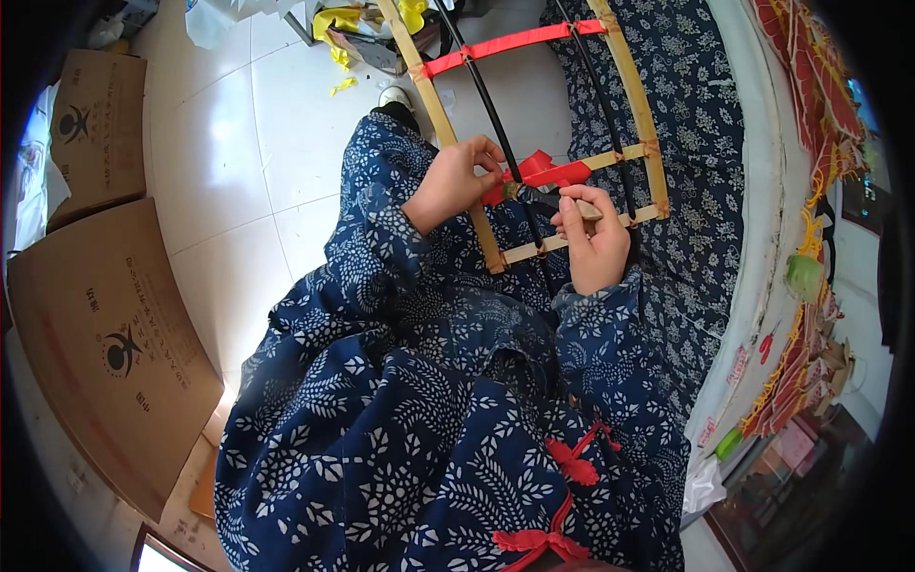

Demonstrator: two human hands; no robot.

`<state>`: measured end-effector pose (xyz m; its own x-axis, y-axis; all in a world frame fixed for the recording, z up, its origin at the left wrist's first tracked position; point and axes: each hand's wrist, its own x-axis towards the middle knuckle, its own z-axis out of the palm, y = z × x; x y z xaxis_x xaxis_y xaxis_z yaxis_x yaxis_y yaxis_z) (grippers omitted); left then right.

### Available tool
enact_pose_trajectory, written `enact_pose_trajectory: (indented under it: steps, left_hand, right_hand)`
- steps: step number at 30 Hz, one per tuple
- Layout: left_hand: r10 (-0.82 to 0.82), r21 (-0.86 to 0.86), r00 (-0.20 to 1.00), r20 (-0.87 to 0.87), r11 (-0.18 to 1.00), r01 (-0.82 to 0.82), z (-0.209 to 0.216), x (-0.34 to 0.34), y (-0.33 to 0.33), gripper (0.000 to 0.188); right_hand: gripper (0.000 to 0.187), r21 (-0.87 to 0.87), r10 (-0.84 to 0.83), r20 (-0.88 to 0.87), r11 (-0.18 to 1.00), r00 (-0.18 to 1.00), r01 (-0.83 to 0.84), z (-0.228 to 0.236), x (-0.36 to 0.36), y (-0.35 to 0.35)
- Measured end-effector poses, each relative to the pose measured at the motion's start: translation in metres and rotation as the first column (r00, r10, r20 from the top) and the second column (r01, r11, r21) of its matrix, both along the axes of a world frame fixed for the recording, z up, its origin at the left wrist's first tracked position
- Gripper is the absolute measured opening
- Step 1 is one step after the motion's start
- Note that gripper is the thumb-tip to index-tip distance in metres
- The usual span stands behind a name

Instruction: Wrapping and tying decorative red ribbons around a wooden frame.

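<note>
A frame of pale bamboo strips [632, 91] and black rods [489, 102] rests over my lap. Red strip material covers its upper crossbar [515, 44]. At a lower crossbar, a loose red strip [560, 175] lies folded, one end sticking up. My left hand [455, 179] is closed in a pinch at the left end of that strip, beside a black rod. My right hand [596, 243] grips a brush [588, 211] with a pale wooden handle and a dark middle. Its tan tip is against the red strip near my left fingertips, partly hidden.
Brown cardboard boxes [114, 357] stand on the tiled floor at the left. Yellow scraps [345, 86] lie near my shoe [394, 96]. Patterned blue cloth [681, 191] hangs on the right, beside a white ledge [753, 276] with red and yellow ornaments [796, 381].
</note>
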<state>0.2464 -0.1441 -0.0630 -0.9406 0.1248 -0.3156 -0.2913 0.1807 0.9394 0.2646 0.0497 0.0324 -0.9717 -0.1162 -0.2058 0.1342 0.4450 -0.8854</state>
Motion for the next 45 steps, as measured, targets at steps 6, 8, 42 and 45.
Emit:
enact_pose_trajectory:
  steps: [6,8,42,45]
  left_hand:
    - [0.021,0.000,0.998,-0.055,1.000,-0.021,-0.005,0.000,0.000,0.021]
    - [0.023,0.002,0.999,-0.049,1.000,-0.023,-0.006,0.000,0.000,0.021]
    - [0.013,0.061,0.999,0.038,0.998,-0.015,-0.006,0.001,-0.002,0.021]
    - [0.025,0.082,0.999,0.048,0.996,-0.029,-0.006,0.001,-0.001,0.021]
  right_hand:
    - [0.015,0.038,-0.018,-0.020,0.999,1.000,0.018,-0.007,-0.003,-0.004]
    - [0.014,0.035,-0.023,-0.024,0.999,0.999,0.024,-0.004,-0.002,-0.004]
    - [0.016,0.016,-0.061,-0.011,0.998,0.998,0.061,-0.006,0.003,-0.008]
    - [0.016,0.020,-0.054,-0.027,0.998,0.998,0.054,-0.004,0.004,-0.007]
